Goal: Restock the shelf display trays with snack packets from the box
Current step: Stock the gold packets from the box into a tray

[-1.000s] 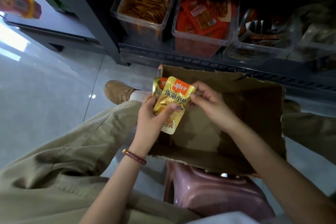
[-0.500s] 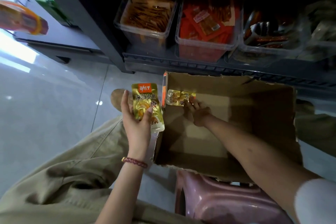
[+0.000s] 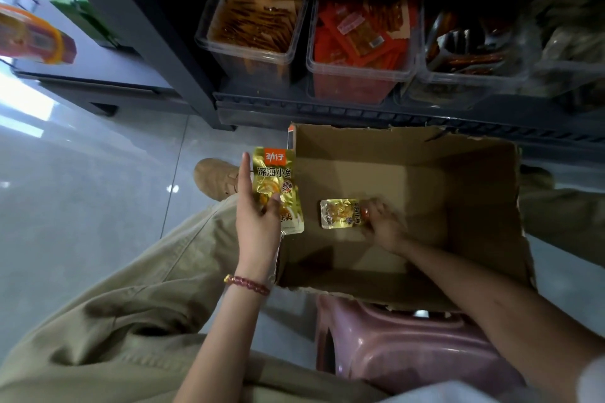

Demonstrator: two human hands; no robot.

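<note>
My left hand (image 3: 258,222) holds a small stack of gold snack packets (image 3: 276,186) upright just left of the cardboard box (image 3: 484,222), thumb across the front and index finger pointing up. Inside the box my right hand (image 3: 383,226) grips one more gold packet (image 3: 340,213), which lies sideways above the box floor. Clear display trays stand on the dark shelf above: one with brown packets (image 3: 252,23), one with red packets (image 3: 357,39) and one with dark sticks (image 3: 468,52).
The box rests on a pink plastic stool (image 3: 402,350) in front of the shelf. My leg in khaki trousers (image 3: 131,288) and a tan shoe (image 3: 216,177) are on the grey tiled floor at left. A dark shelf post (image 3: 137,20) runs diagonally.
My right hand left the stack, reached into the box's far left corner, took a packet there and has drawn it back to the box's middle. My left hand moved left with the stack.
</note>
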